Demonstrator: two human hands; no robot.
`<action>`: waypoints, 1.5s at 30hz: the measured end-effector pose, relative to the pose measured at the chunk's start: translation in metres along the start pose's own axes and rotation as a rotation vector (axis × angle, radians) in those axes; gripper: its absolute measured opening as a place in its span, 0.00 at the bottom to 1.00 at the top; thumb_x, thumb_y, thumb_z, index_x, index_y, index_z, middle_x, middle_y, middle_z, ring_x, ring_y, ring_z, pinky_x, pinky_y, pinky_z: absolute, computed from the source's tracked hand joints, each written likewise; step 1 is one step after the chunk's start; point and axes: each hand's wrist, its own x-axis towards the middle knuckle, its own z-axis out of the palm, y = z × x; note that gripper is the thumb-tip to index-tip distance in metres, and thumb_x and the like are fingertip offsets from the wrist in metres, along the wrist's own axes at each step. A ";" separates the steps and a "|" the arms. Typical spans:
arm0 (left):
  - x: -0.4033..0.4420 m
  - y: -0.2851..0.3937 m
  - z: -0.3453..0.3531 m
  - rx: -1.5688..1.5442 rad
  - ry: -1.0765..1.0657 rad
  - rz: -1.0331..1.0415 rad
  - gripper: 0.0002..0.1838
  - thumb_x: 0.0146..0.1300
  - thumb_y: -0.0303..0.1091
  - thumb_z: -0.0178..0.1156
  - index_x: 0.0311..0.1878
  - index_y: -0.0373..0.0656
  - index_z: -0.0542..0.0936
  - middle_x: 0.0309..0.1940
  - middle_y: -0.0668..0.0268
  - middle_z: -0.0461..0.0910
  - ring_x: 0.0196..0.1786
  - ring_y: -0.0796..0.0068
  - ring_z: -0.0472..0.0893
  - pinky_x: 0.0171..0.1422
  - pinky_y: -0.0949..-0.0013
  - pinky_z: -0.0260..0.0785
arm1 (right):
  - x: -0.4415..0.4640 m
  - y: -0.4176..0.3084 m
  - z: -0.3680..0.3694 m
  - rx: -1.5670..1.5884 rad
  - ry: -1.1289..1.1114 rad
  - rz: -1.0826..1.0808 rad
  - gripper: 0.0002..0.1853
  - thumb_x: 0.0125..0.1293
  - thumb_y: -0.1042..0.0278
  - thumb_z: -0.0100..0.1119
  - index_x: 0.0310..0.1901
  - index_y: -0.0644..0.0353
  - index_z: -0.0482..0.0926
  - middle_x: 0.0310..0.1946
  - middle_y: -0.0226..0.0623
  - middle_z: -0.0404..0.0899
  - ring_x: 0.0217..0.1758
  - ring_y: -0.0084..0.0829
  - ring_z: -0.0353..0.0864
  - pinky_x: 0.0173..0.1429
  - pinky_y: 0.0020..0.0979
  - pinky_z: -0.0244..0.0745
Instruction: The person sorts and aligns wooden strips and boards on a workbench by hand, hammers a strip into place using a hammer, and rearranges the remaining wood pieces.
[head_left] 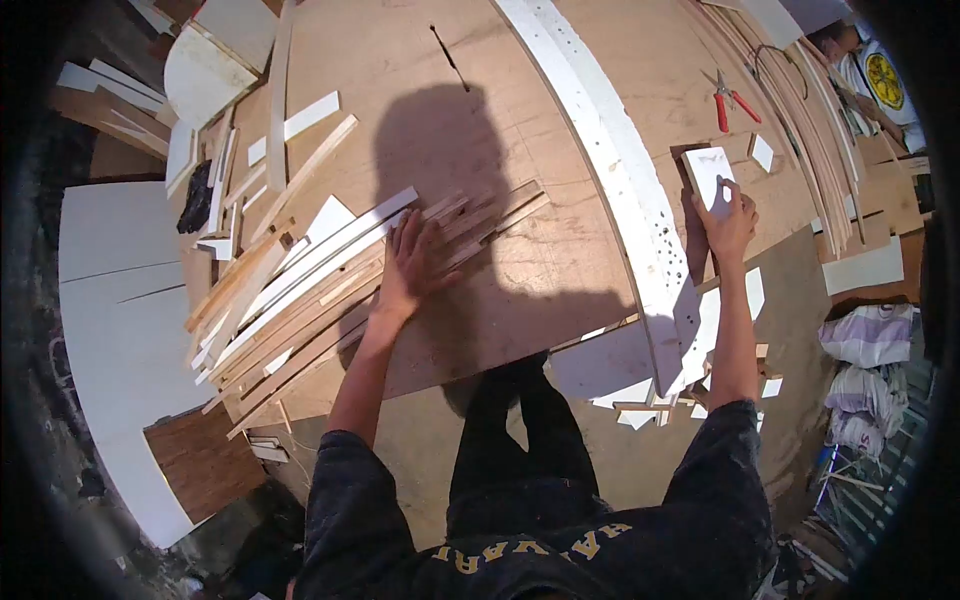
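My left hand [408, 262] lies over a pile of long wooden strips [345, 278], its thumb spread to the right and fingertips near the end of a white-faced strip [372, 218]. My right hand [730, 222] grips the lower end of a small white rectangular block [708, 172], thumb on one side and fingers on the other. That block stands out on the worktable beside a long curved white board with small holes [612, 150]. Red-handled pliers [727, 100] rest beyond the block, with a small white offcut [761, 153] close by.
The plywood table [560, 250] has a narrow slot [449, 58] at the far side. Long thin strips [800, 120] line its right edge. White offcuts [635, 418] lie below the front edge. A large white panel [120, 290] stands at left, and wrapped bundles [868, 335] sit at right.
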 end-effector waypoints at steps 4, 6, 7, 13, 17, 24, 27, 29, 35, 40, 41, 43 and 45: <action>-0.025 0.003 -0.040 -0.020 0.116 -0.188 0.55 0.50 0.55 0.80 0.79 0.46 0.65 0.80 0.46 0.57 0.83 0.40 0.54 0.84 0.37 0.45 | -0.016 -0.008 -0.003 0.102 0.227 -0.238 0.34 0.64 0.46 0.75 0.66 0.54 0.77 0.67 0.63 0.69 0.68 0.61 0.72 0.72 0.53 0.68; -0.058 -0.004 -0.058 -0.078 0.180 -0.388 0.59 0.47 0.57 0.81 0.81 0.50 0.63 0.81 0.46 0.54 0.83 0.39 0.53 0.84 0.37 0.46 | -0.041 -0.039 -0.001 0.451 0.089 -0.315 0.31 0.65 0.56 0.74 0.66 0.61 0.76 0.66 0.60 0.72 0.70 0.58 0.73 0.73 0.52 0.68; -0.074 -0.005 -0.077 -0.055 0.134 -0.416 0.62 0.44 0.55 0.83 0.82 0.53 0.60 0.82 0.45 0.52 0.82 0.39 0.54 0.84 0.37 0.46 | -0.061 -0.070 -0.013 0.595 -0.097 -0.409 0.30 0.66 0.59 0.73 0.65 0.63 0.75 0.66 0.58 0.73 0.70 0.56 0.73 0.73 0.51 0.69; -0.205 -0.069 -0.079 0.193 -0.020 -0.538 0.62 0.43 0.41 0.85 0.82 0.53 0.60 0.81 0.48 0.53 0.82 0.44 0.57 0.85 0.38 0.48 | -0.175 -0.247 0.003 0.641 -0.546 -0.967 0.27 0.64 0.69 0.70 0.65 0.61 0.77 0.65 0.50 0.77 0.71 0.55 0.72 0.75 0.50 0.67; -0.236 -0.089 -0.088 0.188 0.006 -0.510 0.47 0.54 0.35 0.78 0.78 0.54 0.67 0.80 0.53 0.60 0.80 0.50 0.62 0.84 0.40 0.51 | -0.205 -0.350 0.073 0.578 -0.523 -1.102 0.25 0.64 0.65 0.70 0.63 0.52 0.80 0.70 0.45 0.72 0.73 0.50 0.70 0.77 0.51 0.64; -0.254 -0.129 -0.093 0.171 0.141 -0.322 0.33 0.57 0.36 0.70 0.70 0.61 0.78 0.75 0.67 0.70 0.78 0.63 0.68 0.82 0.40 0.53 | -0.203 -0.471 0.144 0.447 -0.506 -1.088 0.18 0.63 0.62 0.71 0.55 0.52 0.85 0.61 0.42 0.79 0.65 0.48 0.78 0.75 0.49 0.67; -0.272 -0.148 -0.098 0.176 0.130 -0.299 0.31 0.58 0.38 0.68 0.68 0.64 0.79 0.73 0.69 0.72 0.77 0.65 0.68 0.83 0.42 0.53 | -0.204 -0.468 0.127 0.510 -0.559 -1.161 0.21 0.62 0.64 0.73 0.57 0.53 0.84 0.59 0.48 0.80 0.61 0.52 0.79 0.66 0.45 0.76; -0.283 -0.159 -0.094 0.212 0.133 -0.239 0.29 0.60 0.40 0.65 0.67 0.65 0.80 0.75 0.70 0.70 0.78 0.67 0.66 0.83 0.45 0.53 | -0.215 -0.456 0.119 0.455 -0.598 -1.144 0.21 0.63 0.60 0.74 0.57 0.53 0.84 0.62 0.51 0.78 0.66 0.54 0.77 0.69 0.47 0.74; -0.304 -0.167 -0.120 0.031 0.100 -0.250 0.30 0.57 0.45 0.71 0.66 0.62 0.79 0.74 0.65 0.68 0.78 0.60 0.65 0.83 0.43 0.51 | -0.224 -0.469 0.071 0.301 -0.831 -1.013 0.22 0.65 0.57 0.72 0.59 0.52 0.83 0.62 0.51 0.78 0.68 0.55 0.74 0.72 0.55 0.65; -0.301 -0.182 -0.126 -0.015 -0.011 -0.291 0.43 0.46 0.49 0.77 0.69 0.62 0.75 0.76 0.63 0.65 0.79 0.57 0.64 0.83 0.44 0.51 | -0.221 -0.494 0.050 0.218 -1.038 -1.010 0.23 0.64 0.66 0.71 0.61 0.56 0.80 0.58 0.48 0.81 0.65 0.54 0.77 0.68 0.50 0.71; -0.296 -0.183 -0.128 -0.057 0.038 -0.270 0.42 0.46 0.49 0.78 0.69 0.61 0.76 0.76 0.62 0.65 0.79 0.57 0.63 0.83 0.44 0.51 | -0.228 -0.495 0.059 0.211 -1.032 -0.998 0.23 0.64 0.66 0.71 0.61 0.56 0.80 0.58 0.48 0.81 0.65 0.54 0.77 0.68 0.50 0.71; -0.294 -0.185 -0.128 -0.048 0.019 -0.260 0.42 0.46 0.50 0.77 0.68 0.60 0.76 0.76 0.62 0.65 0.79 0.57 0.63 0.83 0.43 0.51 | -0.243 -0.490 0.095 0.030 -0.726 -1.241 0.29 0.59 0.67 0.74 0.63 0.58 0.78 0.57 0.49 0.82 0.64 0.53 0.78 0.67 0.51 0.73; -0.298 -0.188 -0.130 -0.027 -0.011 -0.259 0.41 0.47 0.51 0.77 0.68 0.60 0.76 0.76 0.61 0.65 0.79 0.57 0.63 0.82 0.43 0.51 | -0.238 -0.486 0.114 0.065 -0.795 -1.233 0.30 0.56 0.67 0.75 0.62 0.59 0.79 0.58 0.49 0.82 0.63 0.53 0.79 0.66 0.50 0.75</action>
